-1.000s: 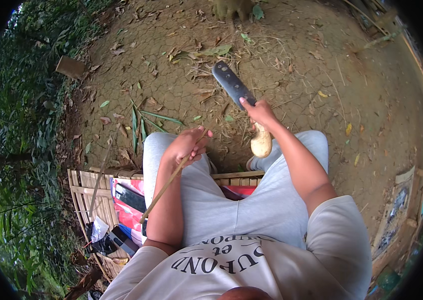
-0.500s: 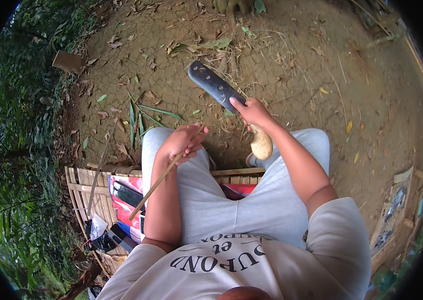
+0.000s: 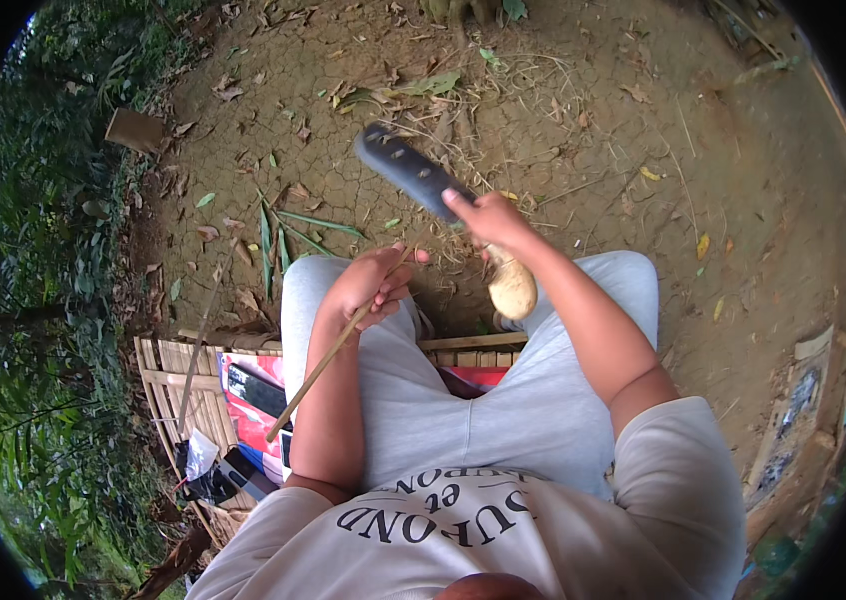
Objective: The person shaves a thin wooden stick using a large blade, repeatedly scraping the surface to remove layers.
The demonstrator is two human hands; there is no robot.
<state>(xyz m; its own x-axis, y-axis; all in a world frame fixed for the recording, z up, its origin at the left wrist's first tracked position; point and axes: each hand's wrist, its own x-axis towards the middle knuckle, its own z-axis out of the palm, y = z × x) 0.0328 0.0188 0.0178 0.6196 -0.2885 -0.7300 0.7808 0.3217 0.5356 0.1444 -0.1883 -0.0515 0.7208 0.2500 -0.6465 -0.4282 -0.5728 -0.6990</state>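
Observation:
My left hand [image 3: 371, 284] is closed round a thin brown stick [image 3: 319, 371], which slants back along my left forearm toward the bench. Its far end shows just past my fingers. In my right hand [image 3: 493, 222] I grip a broad cleaver-like knife with a dark blade [image 3: 407, 173] that has several holes along it. The blade points up and to the left, over the ground, and is a little blurred. Below my fist hangs the knife's pale, bulbous wooden handle end [image 3: 513, 290]. The blade and the stick are apart.
I sit on a bamboo slat bench [image 3: 175, 372]. To my left lie a dark phone [image 3: 256, 388] on a red sheet and a black bag [image 3: 211, 482]. Green leaf strips [image 3: 288, 235] and dry leaves lie on the cracked earth ahead. Dense bushes [image 3: 33, 250] border the left.
The knife and my right hand have shifted left and slightly toward the stick. The stick's near end has moved slightly right; my left hand has barely moved.

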